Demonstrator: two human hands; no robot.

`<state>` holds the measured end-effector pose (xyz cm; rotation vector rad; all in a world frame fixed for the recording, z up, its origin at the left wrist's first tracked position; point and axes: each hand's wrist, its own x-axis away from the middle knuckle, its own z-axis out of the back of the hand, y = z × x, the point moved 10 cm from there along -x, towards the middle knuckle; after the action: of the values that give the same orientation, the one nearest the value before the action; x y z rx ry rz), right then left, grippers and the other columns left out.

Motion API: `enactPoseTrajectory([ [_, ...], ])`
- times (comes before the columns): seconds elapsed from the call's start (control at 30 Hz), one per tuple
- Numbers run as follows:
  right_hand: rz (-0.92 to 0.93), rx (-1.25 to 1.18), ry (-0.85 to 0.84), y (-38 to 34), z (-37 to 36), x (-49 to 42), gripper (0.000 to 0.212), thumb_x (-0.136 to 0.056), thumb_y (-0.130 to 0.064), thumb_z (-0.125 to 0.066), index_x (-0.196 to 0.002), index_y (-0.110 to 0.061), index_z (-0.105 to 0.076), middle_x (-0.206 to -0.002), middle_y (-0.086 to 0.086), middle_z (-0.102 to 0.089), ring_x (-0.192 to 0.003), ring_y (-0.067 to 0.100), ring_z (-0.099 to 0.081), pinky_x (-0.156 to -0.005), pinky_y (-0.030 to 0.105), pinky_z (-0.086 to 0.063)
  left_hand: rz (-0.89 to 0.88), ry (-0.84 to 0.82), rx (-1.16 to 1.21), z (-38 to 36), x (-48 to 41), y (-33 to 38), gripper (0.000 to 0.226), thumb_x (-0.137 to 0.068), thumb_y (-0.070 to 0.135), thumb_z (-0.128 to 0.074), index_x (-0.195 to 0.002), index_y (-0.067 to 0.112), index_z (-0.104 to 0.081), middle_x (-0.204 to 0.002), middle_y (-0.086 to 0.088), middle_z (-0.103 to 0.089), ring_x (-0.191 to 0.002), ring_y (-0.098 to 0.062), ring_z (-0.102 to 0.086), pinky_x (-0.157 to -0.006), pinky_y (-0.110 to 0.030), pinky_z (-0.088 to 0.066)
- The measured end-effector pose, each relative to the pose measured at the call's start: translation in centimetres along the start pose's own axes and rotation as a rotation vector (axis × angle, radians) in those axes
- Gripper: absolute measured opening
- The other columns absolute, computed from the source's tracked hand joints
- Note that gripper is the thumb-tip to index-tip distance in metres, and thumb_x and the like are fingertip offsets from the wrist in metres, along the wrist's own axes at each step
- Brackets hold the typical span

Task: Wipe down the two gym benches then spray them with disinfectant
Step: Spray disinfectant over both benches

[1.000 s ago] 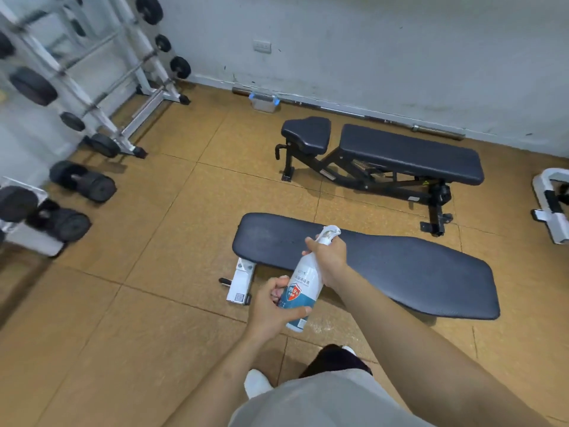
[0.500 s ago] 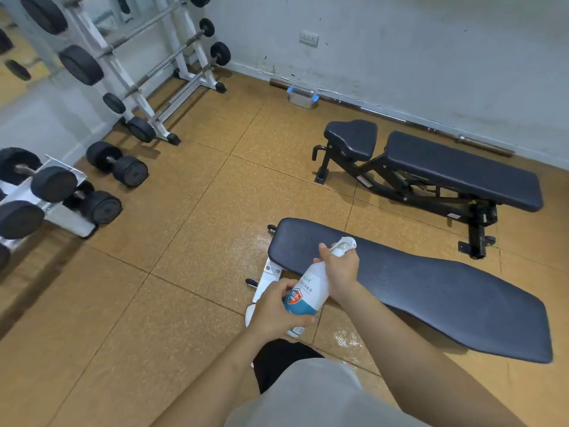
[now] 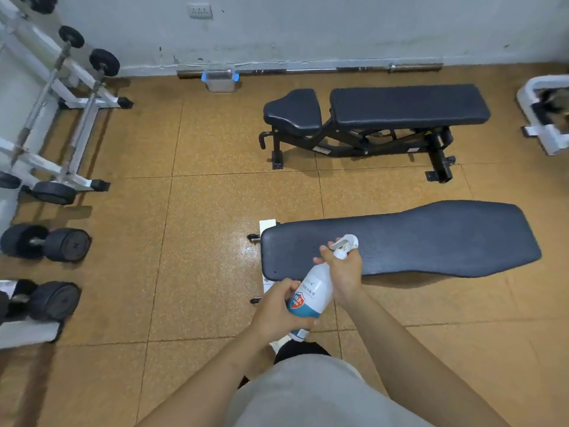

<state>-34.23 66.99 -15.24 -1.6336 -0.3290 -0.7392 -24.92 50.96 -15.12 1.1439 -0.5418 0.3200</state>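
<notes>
A white disinfectant spray bottle (image 3: 314, 292) with a blue and red label is held tilted over the left end of the near flat black bench (image 3: 431, 238). My right hand (image 3: 345, 272) grips its neck at the trigger nozzle. My left hand (image 3: 277, 306) grips the lower body of the bottle. The nozzle sits just above the near bench's pad. A second black bench (image 3: 409, 107), with a separate seat pad, stands farther back near the wall.
A white dumbbell rack (image 3: 55, 118) and loose black dumbbells (image 3: 46, 243) line the left side. A barbell (image 3: 338, 69) and a small clear box (image 3: 220, 79) lie along the wall. White equipment (image 3: 545, 115) stands at the far right. The floor is tan tiles.
The view has swung so both benches now lie level across the frame. Both hands keep hold of the bottle over the near bench's left end.
</notes>
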Motion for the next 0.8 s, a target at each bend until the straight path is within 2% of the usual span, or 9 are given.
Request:
enactPoseTrajectory([
  [0.1,0.008,-0.012,0.139,-1.1,1.7,-0.2,0.02,-0.091,-0.01,-0.073,-0.101,-0.013,-0.056,-0.092,0.009,-0.068,-0.07,0.025,-0.073,-0.07,0.044,-0.059,-0.058,-0.089,-0.065,-0.3,-1.8,1.5,0.07,-0.057,0.038,-0.097,-0.114,0.032,-0.058,-0.114,0.012,-0.065,-0.1,-0.004,-0.067,-0.081,-0.02,-0.06],
  [0.2,0.014,-0.077,0.323,-1.3,3.0,0.3,0.018,-0.091,-0.009,-0.071,-0.094,-0.011,-0.054,-0.081,0.014,-0.065,-0.063,0.025,-0.07,-0.063,0.039,-0.057,-0.133,-0.172,-0.13,0.6,-3.5,2.8,0.072,-0.055,0.038,-0.097,-0.115,0.03,-0.058,-0.116,0.011,-0.061,-0.102,-0.006,-0.066,-0.083,-0.021,-0.06],
  [0.3,0.074,-0.163,0.383,-2.0,1.8,1.2,0.021,-0.09,-0.006,-0.072,-0.097,-0.013,-0.054,-0.088,0.009,-0.066,-0.066,0.026,-0.07,-0.067,0.039,-0.057,-0.205,-0.249,-0.178,2.5,-4.9,3.6,0.071,-0.057,0.036,-0.098,-0.116,0.028,-0.059,-0.115,0.011,-0.06,-0.102,-0.008,-0.066,-0.084,-0.023,-0.06],
  [0.4,0.125,-0.22,0.432,-2.6,-0.8,2.6,0.023,-0.089,-0.003,-0.073,-0.102,-0.012,-0.056,-0.093,0.006,-0.067,-0.067,0.025,-0.072,-0.068,0.037,-0.058,-0.273,-0.317,-0.177,5.6,-5.7,4.0,0.071,-0.055,0.039,-0.099,-0.114,0.029,-0.061,-0.111,0.012,-0.06,-0.1,-0.007,-0.067,-0.084,-0.026,-0.061],
  [0.5,0.115,-0.234,0.587,-2.4,-3.7,4.9,0.02,-0.089,-0.006,-0.074,-0.102,-0.008,-0.058,-0.087,0.011,-0.068,-0.061,0.02,-0.073,-0.063,0.036,-0.059,-0.342,-0.398,-0.18,9.3,-6.2,3.7,0.072,-0.053,0.04,-0.098,-0.113,0.031,-0.06,-0.112,0.01,-0.061,-0.102,-0.006,-0.067,-0.084,-0.026,-0.062],
  [0.6,0.139,-0.276,0.678,-2.3,-7.6,7.1,0.021,-0.088,-0.009,-0.075,-0.098,-0.011,-0.057,-0.08,0.008,-0.07,-0.066,0.023,-0.074,-0.068,0.042,-0.061,-0.389,-0.477,-0.204,13.7,-6.7,3.3,0.075,-0.052,0.045,-0.097,-0.115,0.035,-0.058,-0.115,0.013,-0.061,-0.106,-0.005,-0.067,-0.086,-0.029,-0.063],
  [0.7,0.207,-0.294,0.678,-2.8,-11.8,8.7,0.022,-0.087,-0.007,-0.076,-0.103,-0.009,-0.06,-0.08,0.003,-0.071,-0.072,0.026,-0.075,-0.074,0.045,-0.061,-0.432,-0.525,-0.227,18.0,-7.0,3.2,0.074,-0.054,0.043,-0.097,-0.117,0.032,-0.059,-0.116,0.011,-0.062,-0.105,-0.007,-0.067,-0.085,-0.024,-0.061],
  [0.8,0.209,-0.304,0.704,-3.4,-15.3,9.5,0.021,-0.088,-0.01,-0.075,-0.102,-0.009,-0.06,-0.082,0.006,-0.071,-0.069,0.023,-0.074,-0.07,0.042,-0.061,-0.457,-0.539,-0.192,21.5,-7.0,3.5,0.072,-0.056,0.036,-0.098,-0.117,0.029,-0.06,-0.115,0.009,-0.061,-0.104,-0.007,-0.066,-0.079,-0.016,-0.057],
])
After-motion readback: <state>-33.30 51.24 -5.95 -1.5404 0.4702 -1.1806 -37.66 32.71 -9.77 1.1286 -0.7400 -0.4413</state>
